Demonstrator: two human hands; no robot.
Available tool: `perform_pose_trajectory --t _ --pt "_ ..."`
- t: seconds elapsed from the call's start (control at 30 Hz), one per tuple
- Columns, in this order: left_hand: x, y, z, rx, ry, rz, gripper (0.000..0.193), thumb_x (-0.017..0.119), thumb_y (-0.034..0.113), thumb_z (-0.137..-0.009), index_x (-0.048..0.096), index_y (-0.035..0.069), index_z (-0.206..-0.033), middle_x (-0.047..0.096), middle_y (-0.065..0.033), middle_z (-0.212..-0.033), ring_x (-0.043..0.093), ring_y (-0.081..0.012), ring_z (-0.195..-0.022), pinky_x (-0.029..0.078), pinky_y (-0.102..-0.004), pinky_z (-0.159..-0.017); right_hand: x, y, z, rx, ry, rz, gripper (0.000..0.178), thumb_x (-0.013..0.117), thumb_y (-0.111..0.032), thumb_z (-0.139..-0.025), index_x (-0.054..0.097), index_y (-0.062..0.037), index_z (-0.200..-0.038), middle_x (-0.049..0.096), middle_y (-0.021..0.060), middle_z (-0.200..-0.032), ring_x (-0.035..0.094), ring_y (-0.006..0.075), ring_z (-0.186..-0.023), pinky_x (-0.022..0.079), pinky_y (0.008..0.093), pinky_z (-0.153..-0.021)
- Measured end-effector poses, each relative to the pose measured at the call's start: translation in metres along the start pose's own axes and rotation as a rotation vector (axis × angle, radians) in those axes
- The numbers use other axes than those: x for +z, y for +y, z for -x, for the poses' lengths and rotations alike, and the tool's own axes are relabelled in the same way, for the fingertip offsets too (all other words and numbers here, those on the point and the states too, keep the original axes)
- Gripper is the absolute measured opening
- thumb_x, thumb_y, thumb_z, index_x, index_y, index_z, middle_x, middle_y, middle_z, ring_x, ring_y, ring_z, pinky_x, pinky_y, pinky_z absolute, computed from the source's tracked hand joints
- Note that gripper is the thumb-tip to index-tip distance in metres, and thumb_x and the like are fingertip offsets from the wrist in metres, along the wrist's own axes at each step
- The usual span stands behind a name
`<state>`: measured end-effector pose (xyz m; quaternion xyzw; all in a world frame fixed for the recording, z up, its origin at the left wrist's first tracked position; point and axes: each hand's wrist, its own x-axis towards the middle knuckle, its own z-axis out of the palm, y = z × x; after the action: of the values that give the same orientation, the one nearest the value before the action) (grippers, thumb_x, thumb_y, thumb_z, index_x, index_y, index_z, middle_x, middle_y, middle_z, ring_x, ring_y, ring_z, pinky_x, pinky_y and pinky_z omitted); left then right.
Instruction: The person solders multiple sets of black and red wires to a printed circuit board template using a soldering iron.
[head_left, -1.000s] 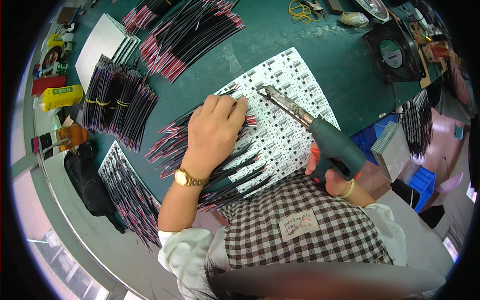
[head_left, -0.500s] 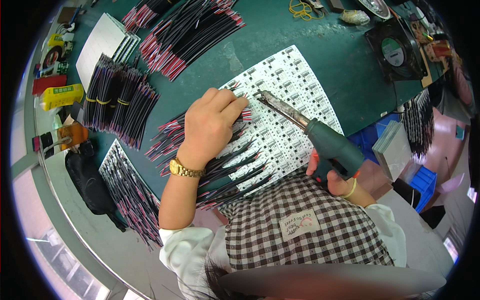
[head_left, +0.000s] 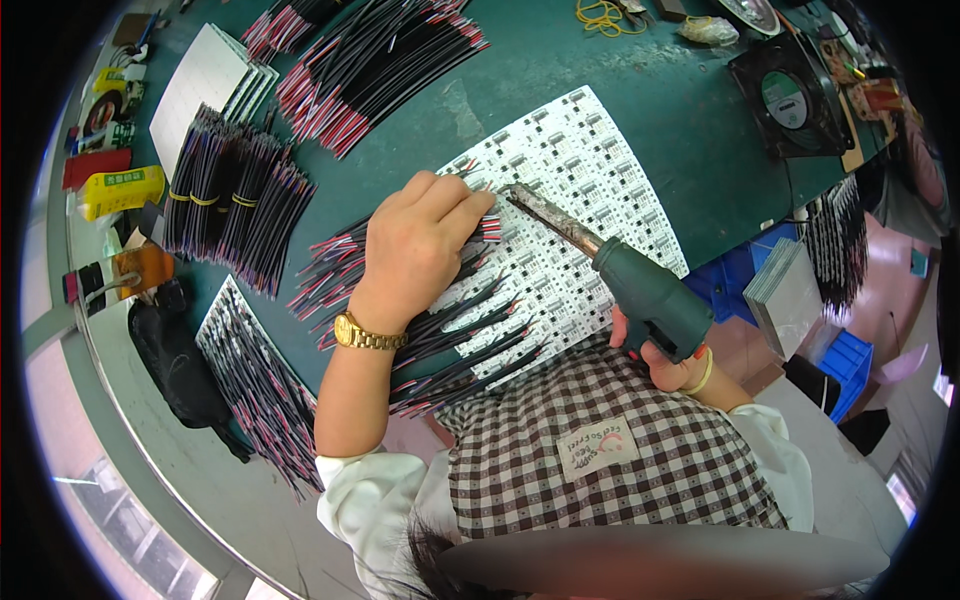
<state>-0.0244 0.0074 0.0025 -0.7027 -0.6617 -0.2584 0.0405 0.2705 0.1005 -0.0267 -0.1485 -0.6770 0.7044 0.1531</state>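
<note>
A white circuit board panel (head_left: 600,180) with many small dark parts lies on the green bench. Black-sleeved wires (head_left: 470,325) with red and white ends run off its left side in rows. Over that side, my left hand (head_left: 415,245) has its fingers pinched on a wire; the fingertips partly hide it. My right hand (head_left: 668,365) grips a dark green soldering gun (head_left: 650,295) by its handle. The gun's long metal nose points up and left, its tip at the board just right of my left fingertips. Whether the tip touches the board I cannot tell.
Large wire bundles (head_left: 375,75) lie at the far side, banded ones (head_left: 235,205) at the left. A wired panel (head_left: 255,375) rests at the near left, beside a black pouch (head_left: 175,370). White panels (head_left: 200,90) stand far left; a black fan (head_left: 790,100) is far right.
The soldering gun and my right hand have shifted slightly left, the tip now nearer my left fingertips. My left hand has moved only a little.
</note>
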Motion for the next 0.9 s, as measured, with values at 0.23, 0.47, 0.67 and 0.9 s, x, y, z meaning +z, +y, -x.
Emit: perform_pose_trajectory --t 0.23,0.47,0.67,0.9 --pt "-0.001 0.001 0.000 0.008 0.002 -0.004 0.024 0.060 0.002 -0.067 0.068 0.006 -0.089 0.053 -0.0025 -0.074 0.053 -0.0198 -0.069 0.045 -0.0314 -0.057 0.002 -0.004 0.008 0.114 0.022 -0.116 0.070 0.061 -0.055 -0.085 0.045 -0.0019 -0.128 0.056 0.0079 -0.089 0.054 0.0151 -0.076 0.047 0.0294 -0.068" --pt "-0.004 0.003 0.002 0.000 -0.034 -0.027 0.027 0.061 0.001 -0.066 0.068 0.007 -0.092 0.056 -0.0021 -0.078 0.055 -0.0194 -0.074 0.045 -0.0308 -0.058 0.008 0.001 0.010 -0.063 0.077 -0.272 0.061 0.059 -0.044 -0.088 0.044 -0.0001 -0.128 0.058 0.0088 -0.090 0.055 0.0160 -0.077 0.044 0.0304 -0.072" --pt "-0.033 0.012 0.009 -0.168 0.317 0.164 0.044 0.061 -0.009 -0.064 0.064 0.007 -0.105 0.061 -0.0053 -0.077 0.060 -0.0213 -0.066 0.048 -0.0310 -0.057 0.001 0.007 0.023 0.009 0.100 -0.121 0.074 0.058 -0.054 -0.087 0.041 0.0017 -0.134 0.054 0.0101 -0.089 0.055 0.0158 -0.076 0.050 0.0308 -0.069" --pt "-0.010 0.037 0.015 -0.227 0.132 0.101 0.035 0.061 -0.006 -0.074 0.050 0.004 -0.106 0.058 -0.0102 -0.092 0.059 -0.0235 -0.071 0.048 -0.0314 -0.059 -0.001 0.005 0.018 -0.051 0.097 -0.045 0.068 0.056 -0.047 -0.090 0.039 0.0025 -0.134 0.057 0.0110 -0.085 0.056 0.0164 -0.071 0.048 0.0293 -0.066"
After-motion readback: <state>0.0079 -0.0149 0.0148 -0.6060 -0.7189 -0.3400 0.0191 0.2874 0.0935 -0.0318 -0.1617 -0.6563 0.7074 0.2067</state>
